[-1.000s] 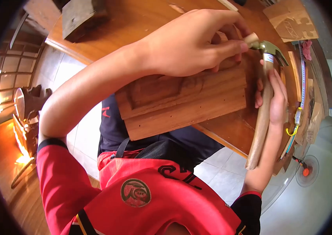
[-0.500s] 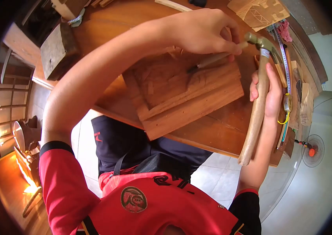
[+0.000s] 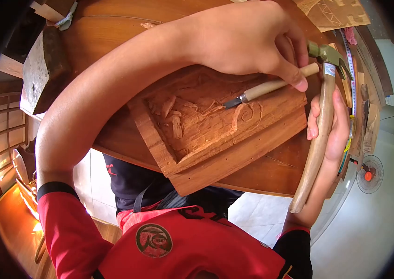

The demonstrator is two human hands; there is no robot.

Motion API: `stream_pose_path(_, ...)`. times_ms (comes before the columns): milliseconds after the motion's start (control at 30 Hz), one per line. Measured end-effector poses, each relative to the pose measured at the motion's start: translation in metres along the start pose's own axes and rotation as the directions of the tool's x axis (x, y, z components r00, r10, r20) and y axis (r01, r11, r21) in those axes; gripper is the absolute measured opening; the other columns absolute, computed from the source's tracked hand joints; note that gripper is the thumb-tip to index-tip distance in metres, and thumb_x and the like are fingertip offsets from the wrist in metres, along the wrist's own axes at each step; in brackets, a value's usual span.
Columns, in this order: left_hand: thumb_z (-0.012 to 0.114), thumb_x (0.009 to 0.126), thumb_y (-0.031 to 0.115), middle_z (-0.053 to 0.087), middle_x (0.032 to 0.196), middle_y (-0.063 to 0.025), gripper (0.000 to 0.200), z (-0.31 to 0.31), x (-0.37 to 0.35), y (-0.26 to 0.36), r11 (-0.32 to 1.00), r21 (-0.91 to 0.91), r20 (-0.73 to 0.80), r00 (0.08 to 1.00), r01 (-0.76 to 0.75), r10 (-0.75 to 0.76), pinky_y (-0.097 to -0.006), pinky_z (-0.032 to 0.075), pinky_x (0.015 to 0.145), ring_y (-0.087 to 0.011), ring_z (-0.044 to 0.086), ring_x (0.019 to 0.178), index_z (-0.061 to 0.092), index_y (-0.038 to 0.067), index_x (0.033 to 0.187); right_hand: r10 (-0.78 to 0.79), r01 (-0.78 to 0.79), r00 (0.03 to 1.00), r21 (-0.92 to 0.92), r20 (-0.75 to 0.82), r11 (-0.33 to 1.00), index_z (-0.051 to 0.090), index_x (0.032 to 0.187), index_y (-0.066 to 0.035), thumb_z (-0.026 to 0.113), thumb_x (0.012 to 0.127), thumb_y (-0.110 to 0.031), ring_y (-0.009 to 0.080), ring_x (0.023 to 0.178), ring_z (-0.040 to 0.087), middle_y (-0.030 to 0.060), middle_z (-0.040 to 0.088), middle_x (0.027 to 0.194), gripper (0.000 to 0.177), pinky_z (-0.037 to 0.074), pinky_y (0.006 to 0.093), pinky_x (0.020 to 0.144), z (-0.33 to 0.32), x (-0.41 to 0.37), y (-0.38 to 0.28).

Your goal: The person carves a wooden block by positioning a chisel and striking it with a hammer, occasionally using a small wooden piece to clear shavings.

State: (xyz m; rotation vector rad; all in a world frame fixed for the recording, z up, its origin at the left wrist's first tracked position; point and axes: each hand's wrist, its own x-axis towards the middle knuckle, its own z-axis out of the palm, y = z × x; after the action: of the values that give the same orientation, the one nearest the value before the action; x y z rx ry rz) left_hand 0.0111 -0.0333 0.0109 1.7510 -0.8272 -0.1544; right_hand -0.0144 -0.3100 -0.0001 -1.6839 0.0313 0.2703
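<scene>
My left hand (image 3: 252, 39) reaches across the workpiece and is closed around a wood-handled chisel (image 3: 266, 90). The chisel slants low over the recess, its dark blade tip right at the carved surface beside a spiral carving. Under it lies a reddish wooden panel (image 3: 239, 160) with a raised border and curled shavings (image 3: 177, 126) in its recess. My right hand (image 3: 335, 128) is wrapped round the wooden handle of a hammer (image 3: 315, 144). The brass-coloured hammer head is up close to the chisel's butt end.
The brown wooden table (image 3: 108, 28) carries the panel. A dark wood block (image 3: 50, 69) stands at the left, with a patterned board (image 3: 332, 14) at the top right. A tape measure (image 3: 350, 69) and wood pieces line the right edge. A fan (image 3: 369, 174) stands beyond.
The view has shifted, so the panel sits lower and shows more of its recess. The chisel, blurred before, is now sharp. Both hands keep their holds on chisel and hammer.
</scene>
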Motion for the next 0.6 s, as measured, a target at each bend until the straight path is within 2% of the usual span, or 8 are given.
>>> stream_pose_path(167, 0.077, 0.094, 0.022, 0.078, 0.087, -0.0172, 0.031, -0.004, -0.006, -0.011, 0.968, -0.157, -0.026, 0.980, -0.197, 0.195, -0.0288, 0.058, 0.072, -0.0159, 0.075, 0.077, 0.071, -0.008, 0.102, -0.042, 0.042, 0.999, -0.024, 0.022, 0.999, 0.045, 0.147, 0.005, 0.041, 0.110, -0.038, 0.0098, 0.040, 0.046, 0.0043, 0.052, 0.072, 0.058, 0.038, 0.0225, 0.035, -0.001, -0.004, -0.009)
stream_pose_path(200, 0.078, 0.094, 0.022, 0.078, 0.087, -0.0172, 0.032, -0.005, -0.006, -0.013, 0.967, -0.165, -0.019, 0.981, -0.192, 0.192, -0.0290, 0.058, 0.072, -0.0160, 0.075, 0.077, 0.071, -0.008, 0.102, -0.049, 0.051, 0.998, -0.033, 0.047, 0.998, 0.043, 0.148, 0.006, 0.040, 0.110, -0.037, 0.0098, 0.040, 0.045, 0.0046, 0.052, 0.072, 0.058, 0.038, 0.0224, 0.036, -0.002, -0.006, -0.013)
stream_pose_path(300, 0.078, 0.094, 0.021, 0.078, 0.087, -0.0174, 0.031, 0.003, -0.003, -0.013, 0.996, -0.058, -0.045, 0.997, -0.062, 0.060, -0.0292, 0.058, 0.073, -0.0167, 0.075, 0.079, 0.070, -0.008, 0.101, -0.023, 0.029, 0.994, -0.057, 0.103, 0.998, 0.038, 0.153, 0.006, 0.037, 0.112, -0.032, 0.0098, 0.041, 0.043, 0.0056, 0.051, 0.073, 0.057, 0.039, 0.0221, 0.038, -0.006, -0.014, -0.027)
stream_pose_path(367, 0.077, 0.093, 0.020, 0.078, 0.088, -0.0172, 0.029, 0.004, -0.002, -0.015, 0.997, -0.072, -0.018, 1.000, -0.016, 0.015, -0.0292, 0.058, 0.073, -0.0169, 0.074, 0.078, 0.070, -0.008, 0.101, 0.028, -0.014, 0.992, -0.116, 0.122, 0.993, 0.039, 0.154, 0.005, 0.037, 0.112, -0.032, 0.0096, 0.040, 0.042, 0.0059, 0.052, 0.073, 0.055, 0.039, 0.0224, 0.037, -0.011, -0.019, -0.037)
stream_pose_path(433, 0.076, 0.093, 0.018, 0.077, 0.088, -0.0165, 0.027, -0.008, -0.003, -0.015, 0.981, -0.193, 0.075, 0.997, -0.002, 0.017, -0.0299, 0.058, 0.075, -0.0173, 0.073, 0.079, 0.070, -0.007, 0.100, 0.053, -0.035, 0.993, -0.163, 0.108, 0.986, 0.040, 0.154, 0.003, 0.037, 0.112, -0.030, 0.0091, 0.038, 0.040, 0.0066, 0.052, 0.071, 0.053, 0.038, 0.0228, 0.036, -0.018, -0.024, -0.047)
stream_pose_path(500, 0.075, 0.092, 0.019, 0.076, 0.088, -0.0160, 0.027, -0.022, 0.000, -0.007, 0.958, -0.264, 0.170, 0.983, 0.108, -0.064, -0.0317, 0.057, 0.081, -0.0186, 0.072, 0.088, 0.070, -0.007, 0.098, 0.045, -0.025, 0.995, -0.213, 0.088, 0.977, 0.035, 0.155, 0.004, 0.035, 0.113, -0.033, 0.0079, 0.037, 0.042, 0.0043, 0.051, 0.069, 0.056, 0.038, 0.0217, 0.034, -0.018, -0.026, -0.057)
stream_pose_path(567, 0.075, 0.091, 0.021, 0.074, 0.087, -0.0158, 0.028, -0.018, -0.001, -0.004, 0.992, -0.101, 0.087, 0.994, 0.080, -0.071, -0.0351, 0.054, 0.090, -0.0216, 0.067, 0.102, 0.071, -0.006, 0.095, 0.025, -0.009, 0.997, -0.204, 0.080, 0.979, 0.036, 0.155, 0.004, 0.035, 0.113, -0.033, 0.0074, 0.036, 0.042, 0.0031, 0.050, 0.068, 0.056, 0.039, 0.0207, 0.034, -0.016, -0.027, -0.059)
stream_pose_path(600, 0.076, 0.090, 0.023, 0.073, 0.086, -0.0158, 0.028, -0.003, -0.006, -0.006, 0.995, 0.098, -0.032, 0.999, -0.003, 0.006, -0.0372, 0.052, 0.096, -0.0237, 0.064, 0.110, 0.071, -0.005, 0.092, 0.054, -0.036, 0.996, -0.244, 0.068, 0.969, 0.039, 0.153, 0.004, 0.036, 0.113, -0.032, 0.0080, 0.036, 0.042, 0.0041, 0.051, 0.068, 0.054, 0.038, 0.0213, 0.034, -0.014, -0.028, -0.060)
